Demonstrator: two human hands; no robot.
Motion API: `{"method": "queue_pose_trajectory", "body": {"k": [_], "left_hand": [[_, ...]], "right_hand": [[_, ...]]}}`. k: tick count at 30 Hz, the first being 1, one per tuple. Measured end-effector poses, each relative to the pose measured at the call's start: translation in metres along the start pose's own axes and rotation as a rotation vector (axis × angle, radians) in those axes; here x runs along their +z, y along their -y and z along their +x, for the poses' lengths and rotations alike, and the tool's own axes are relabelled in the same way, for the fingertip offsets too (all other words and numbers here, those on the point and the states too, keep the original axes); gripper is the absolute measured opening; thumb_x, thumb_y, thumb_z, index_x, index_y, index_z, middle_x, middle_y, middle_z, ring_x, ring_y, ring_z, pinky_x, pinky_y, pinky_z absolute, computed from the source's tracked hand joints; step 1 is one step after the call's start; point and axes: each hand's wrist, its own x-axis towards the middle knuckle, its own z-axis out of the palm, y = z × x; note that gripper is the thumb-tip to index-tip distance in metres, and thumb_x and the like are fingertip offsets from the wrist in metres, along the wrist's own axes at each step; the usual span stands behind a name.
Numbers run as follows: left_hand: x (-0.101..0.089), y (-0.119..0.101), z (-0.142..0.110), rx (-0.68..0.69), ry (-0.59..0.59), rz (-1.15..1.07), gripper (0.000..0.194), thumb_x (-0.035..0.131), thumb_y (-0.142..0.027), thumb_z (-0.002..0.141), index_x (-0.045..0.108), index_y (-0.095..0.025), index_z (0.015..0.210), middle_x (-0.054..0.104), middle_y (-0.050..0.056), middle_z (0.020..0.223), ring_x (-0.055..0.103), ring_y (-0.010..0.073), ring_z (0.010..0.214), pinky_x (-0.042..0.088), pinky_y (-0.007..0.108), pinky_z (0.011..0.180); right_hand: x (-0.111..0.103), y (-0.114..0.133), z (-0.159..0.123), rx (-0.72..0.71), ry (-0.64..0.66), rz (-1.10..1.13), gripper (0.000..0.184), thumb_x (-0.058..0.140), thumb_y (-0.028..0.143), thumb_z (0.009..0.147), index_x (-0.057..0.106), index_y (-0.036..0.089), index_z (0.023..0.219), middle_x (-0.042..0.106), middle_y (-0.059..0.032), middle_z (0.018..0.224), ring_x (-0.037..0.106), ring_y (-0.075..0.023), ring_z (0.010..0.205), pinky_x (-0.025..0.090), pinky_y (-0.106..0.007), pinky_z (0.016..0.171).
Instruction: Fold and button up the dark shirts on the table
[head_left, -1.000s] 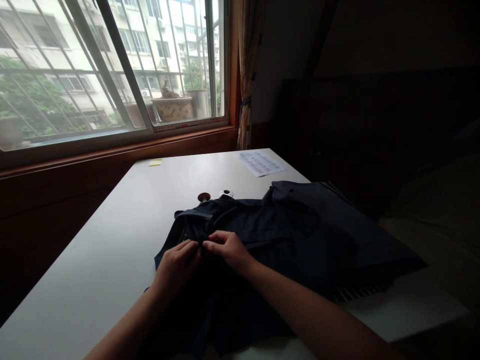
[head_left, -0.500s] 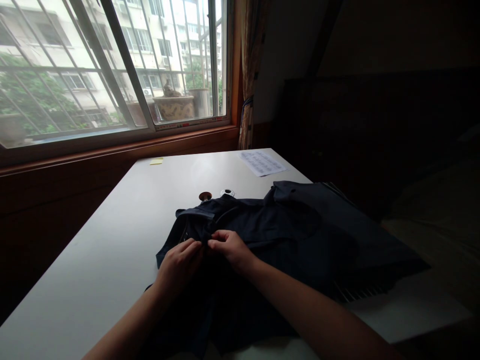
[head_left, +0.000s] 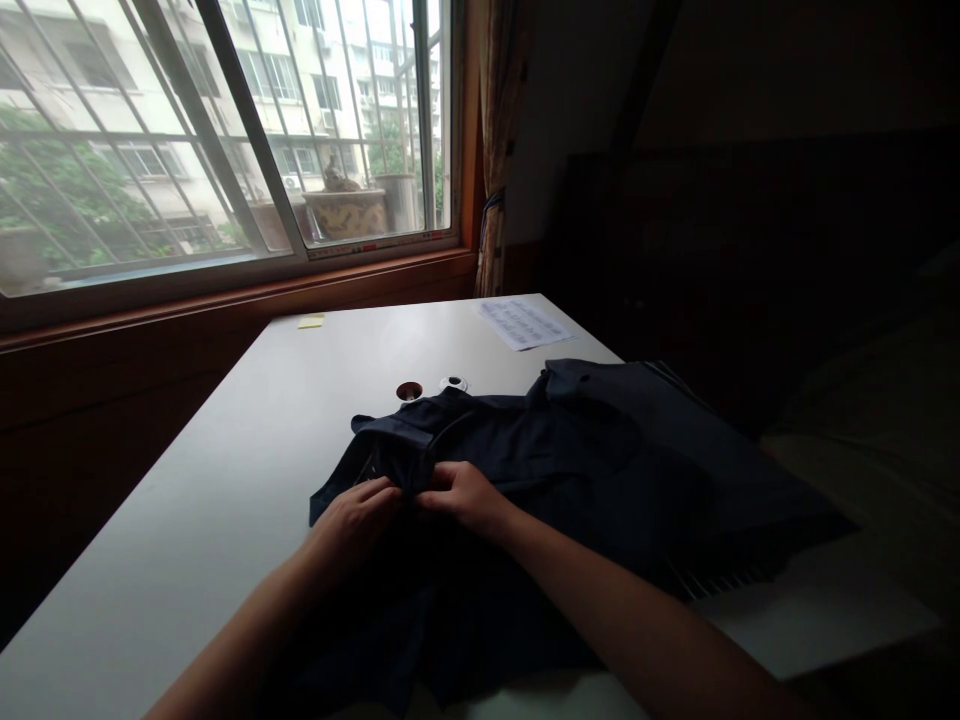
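Observation:
A dark blue garment (head_left: 517,440) lies spread and rumpled over the near half of the table, with folded cloth raised around its upper left part. Whether it is a jacket or a shirt is too dark to tell. My left hand (head_left: 358,515) is closed on the cloth at the left, its fingertips bent over a fold. Close beside it, my right hand (head_left: 461,497) pinches the same area between thumb and fingers. A small gap separates the two sets of fingertips. What lies directly under the fingers is hidden in shadow.
The white table (head_left: 210,470) has a round hole (head_left: 409,391) and a white ring (head_left: 454,384) just beyond the garment. A printed sheet (head_left: 529,323) and a yellow sticky note (head_left: 310,321) lie near the far edge. Behind stands a barred window (head_left: 225,130) with a curtain (head_left: 493,200).
My right hand has shifted slightly downward at the fold, and its fingers look flatter. The cloth between the hands has moved a little. My left hand is nearly in the same place.

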Motion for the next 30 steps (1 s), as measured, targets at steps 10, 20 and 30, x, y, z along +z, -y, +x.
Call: {"method": "queue_pose_trajectory", "body": {"k": [10,20,30], "left_hand": [[-0.01,-0.008,0.006,-0.098,0.118,-0.282,0.018,0.049,-0.017,0.098,0.067,-0.02,0.1,0.069,0.006,0.103,0.068,0.0179,0.095,0.052,0.026,0.084],[0.004,-0.007,0.002,-0.077,0.051,0.011,0.021,0.046,-0.027,0.101,0.06,-0.019,0.088,0.062,0.003,0.084,0.061,0.0152,0.072,0.046,0.025,0.066],[0.003,-0.008,0.001,-0.067,0.121,0.075,0.024,0.043,-0.027,0.103,0.06,-0.019,0.087,0.059,0.002,0.082,0.058,0.0127,0.065,0.041,0.024,0.06]], "right_hand": [[0.006,0.004,-0.008,-0.364,-0.044,-0.569,0.017,0.068,0.02,0.081,0.077,0.021,0.096,0.072,-0.0066,0.1,0.067,-0.0234,0.094,0.05,-0.031,0.086],[-0.003,0.002,-0.002,-0.052,0.058,-0.154,0.036,0.08,0.036,0.07,0.075,0.014,0.098,0.076,-0.0048,0.093,0.07,-0.025,0.089,0.054,-0.033,0.079],[-0.005,-0.004,-0.001,0.022,0.044,-0.151,0.036,0.082,0.042,0.069,0.075,0.013,0.089,0.075,-0.005,0.082,0.07,-0.0224,0.075,0.052,-0.03,0.069]]}}
